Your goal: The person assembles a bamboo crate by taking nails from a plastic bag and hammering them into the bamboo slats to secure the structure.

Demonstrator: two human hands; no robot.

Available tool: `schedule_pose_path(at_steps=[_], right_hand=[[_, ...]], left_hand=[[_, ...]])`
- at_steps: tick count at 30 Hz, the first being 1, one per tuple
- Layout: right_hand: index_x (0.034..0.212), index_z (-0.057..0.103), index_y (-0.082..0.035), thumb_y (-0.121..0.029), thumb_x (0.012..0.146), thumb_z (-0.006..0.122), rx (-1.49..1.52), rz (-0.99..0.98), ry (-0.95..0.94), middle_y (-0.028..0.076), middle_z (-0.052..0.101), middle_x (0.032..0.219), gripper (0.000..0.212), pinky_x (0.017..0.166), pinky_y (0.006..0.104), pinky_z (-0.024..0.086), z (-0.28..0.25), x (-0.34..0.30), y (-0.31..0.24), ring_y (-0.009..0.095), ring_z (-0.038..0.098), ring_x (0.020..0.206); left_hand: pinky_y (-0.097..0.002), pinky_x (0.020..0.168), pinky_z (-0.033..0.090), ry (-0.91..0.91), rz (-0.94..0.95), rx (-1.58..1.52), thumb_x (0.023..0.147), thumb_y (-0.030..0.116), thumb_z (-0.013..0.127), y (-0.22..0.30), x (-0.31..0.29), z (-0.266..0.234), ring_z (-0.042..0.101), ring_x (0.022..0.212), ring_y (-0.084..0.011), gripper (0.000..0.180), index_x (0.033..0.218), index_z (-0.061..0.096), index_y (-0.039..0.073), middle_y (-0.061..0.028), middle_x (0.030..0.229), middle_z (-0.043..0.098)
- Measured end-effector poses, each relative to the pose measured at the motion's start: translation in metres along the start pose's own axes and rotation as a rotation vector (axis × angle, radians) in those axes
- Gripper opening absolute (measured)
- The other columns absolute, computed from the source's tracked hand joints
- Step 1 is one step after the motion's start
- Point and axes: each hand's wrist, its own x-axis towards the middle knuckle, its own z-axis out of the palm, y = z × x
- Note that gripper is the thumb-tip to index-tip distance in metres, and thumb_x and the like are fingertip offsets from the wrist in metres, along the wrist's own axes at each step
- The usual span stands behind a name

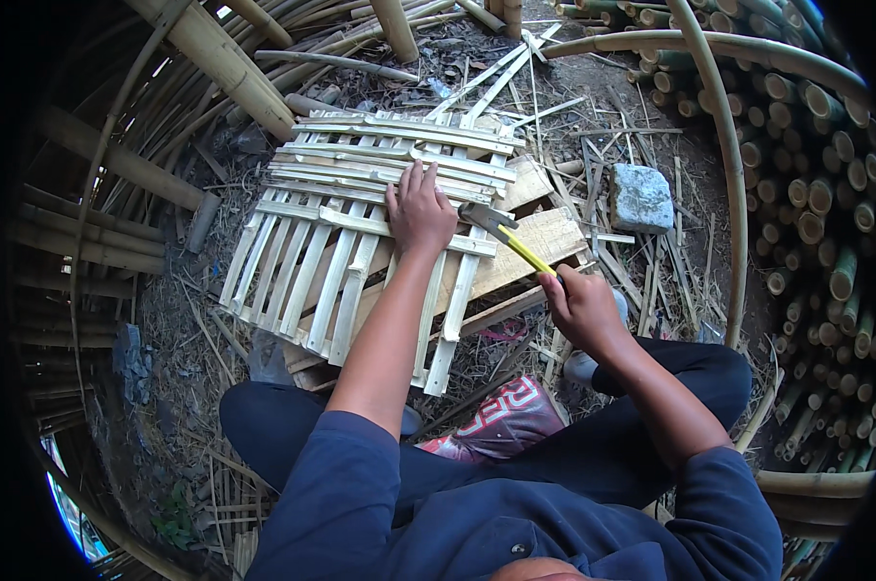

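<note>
A lattice of split bamboo slats (pixel 352 274) lies in front of me, its crosspieces laid close together at the far side. My left hand (pixel 422 215) rests palm down on those crosspieces, fingers stretched out, near the lattice's right side. In my right hand (pixel 585 308) is a hammer (pixel 521 248), gripped by its yellow handle. Its metal head is at the right end of the crosspieces, just right of my left hand; whether it touches a slat, I cannot tell. Wooden boards (pixel 552 237) support the lattice from below.
A pale stone block (pixel 641 198) sits on the littered ground to the right. Beyond a bent bamboo pole (pixel 733 184), cut bamboo poles (pixel 815 194) are stacked. Thick bamboo posts (pixel 230 68) stand at the far left. A red and white printed sack (pixel 501 423) lies between my legs.
</note>
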Motion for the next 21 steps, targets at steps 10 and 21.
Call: schedule_pose_path(at_steps=[10, 21], right_hand=[[0.078, 0.057, -0.002, -0.041, 0.102, 0.061, -0.068, -0.097, 0.058, 0.022, 0.061, 0.060, 0.046, 0.056, 0.0557, 0.049, 0.006, -0.007, 0.001, 0.045, 0.063, 0.059], [0.078, 0.058, -0.002, -0.038, 0.103, 0.061, -0.027, -0.106, 0.078, 0.023, 0.060, 0.060, 0.044, 0.055, 0.0559, 0.047, 0.007, -0.004, 0.013, 0.046, 0.062, 0.059]], left_hand=[[-0.0503, 0.125, 0.022, -0.010, 0.018, 0.054, 0.102, 0.023, 0.044, 0.002, -0.002, -0.002, 0.040, 0.149, -0.0237, 0.047, 0.147, 0.056, 0.017, -0.0075, 0.157, 0.050], [-0.0507, 0.125, 0.020, -0.026, 0.000, 0.023, 0.101, 0.022, 0.046, 0.005, 0.000, -0.003, 0.039, 0.149, -0.0233, 0.047, 0.146, 0.057, 0.016, -0.0078, 0.156, 0.049]])
